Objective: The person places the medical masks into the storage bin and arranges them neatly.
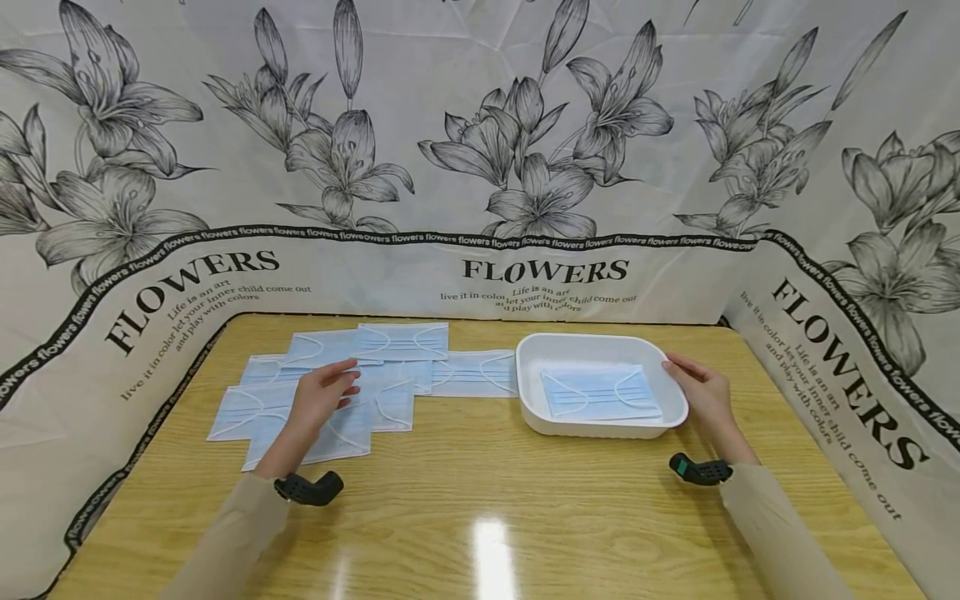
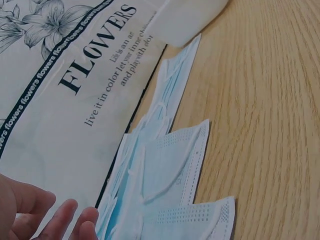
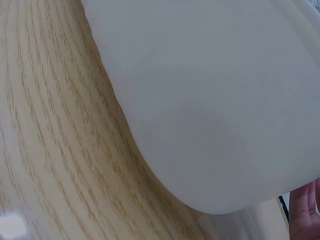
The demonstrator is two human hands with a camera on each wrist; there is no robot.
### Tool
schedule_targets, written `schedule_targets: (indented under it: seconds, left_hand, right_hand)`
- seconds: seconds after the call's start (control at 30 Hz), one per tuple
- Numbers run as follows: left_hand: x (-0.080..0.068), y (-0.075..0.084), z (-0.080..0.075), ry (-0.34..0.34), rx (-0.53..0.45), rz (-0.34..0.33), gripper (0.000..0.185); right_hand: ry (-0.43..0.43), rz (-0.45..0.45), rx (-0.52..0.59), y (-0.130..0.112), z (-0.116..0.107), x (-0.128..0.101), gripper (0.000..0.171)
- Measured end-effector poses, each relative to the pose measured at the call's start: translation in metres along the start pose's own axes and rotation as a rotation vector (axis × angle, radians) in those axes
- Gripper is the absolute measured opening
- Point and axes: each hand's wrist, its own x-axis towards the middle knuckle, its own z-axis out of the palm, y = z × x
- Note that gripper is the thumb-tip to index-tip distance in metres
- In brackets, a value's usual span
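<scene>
Mask pile: overlapping pale-blue masks (image 1: 386, 404) lie flat toward 10 o'clock on the bench (image 1: 480, 483); the 3 o'clock end reaches the tray (image 1: 600, 428), though whether they touch is unclear.
Tray: white, toward 2 o'clock on the bench, with at least one mask (image 1: 600, 394) flat inside.
Left hand: over the pile, fingers (image 1: 349, 377) loosely bent and slightly spread, holding nothing; the hand (image 1: 318, 402) sits between the pile's 6 and 9 o'clock masks and its middle.
Right hand: the hand (image 1: 707, 398) is at the tray's 3 o'clock rim, fingers narrow and apparently gripping it.
Mask handling: probably very light, soft and floppy, easily creased; neighbours may slide along with one another. A pinch at a free stitched edge should suit better than the ear loops (image 2: 186, 172), which could snag.
Tray handling: looks light and fairly stiff, perhaps smooth; the rim offers the best hold.
Head view only: the mask inside the tray.
Left wrist view: dotted embossing on the mask edges, clearer here.
Right wrist view: the tray's plain outer wall up close, fingers near 4 o'clock, no masks.
</scene>
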Motion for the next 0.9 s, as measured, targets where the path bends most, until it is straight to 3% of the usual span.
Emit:
schedule_targets:
  seconds: [0.33, 0.9]
  left_hand:
    - [-0.002, -0.014, -0.016, 0.007, 0.009, -0.011, 0.042]
    - [-0.002, -0.021, -0.046, -0.039, 0.075, -0.03, 0.046]
  right_hand:
    - [0.003, -0.007, -0.023, 0.001, 0.0, 0.001, 0.067]
    - [0.003, -0.006, -0.027, 0.001, 0.0, 0.0, 0.067]
